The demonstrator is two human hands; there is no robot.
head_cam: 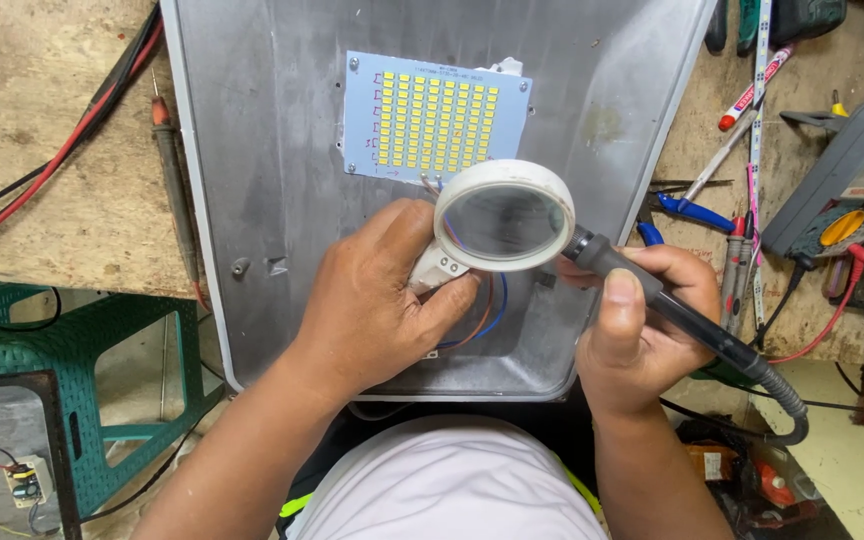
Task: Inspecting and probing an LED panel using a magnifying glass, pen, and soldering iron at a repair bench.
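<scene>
A grey metal lamp housing [272, 150] lies on the workbench. Screwed inside it is a pale blue board with a grid of small yellow LEDs [438, 122]. My left hand [377, 290] rests in the housing below the board, fingers on a small white part [442, 268] with orange and blue wires [487, 315] running from it. My right hand [642, 320] grips the black handle [692, 325] of a soldering iron. Its tip is hidden behind a round white-rimmed magnifying lens [504, 215] that hangs over the board's lower edge.
Red and black cables [52, 165] and a probe [174, 190] lie on the wooden bench at left. Pens, blue-handled pliers [687, 210] and a grey-and-yellow multimeter [842, 195] crowd the right side. A green plastic stool [82, 340] stands lower left.
</scene>
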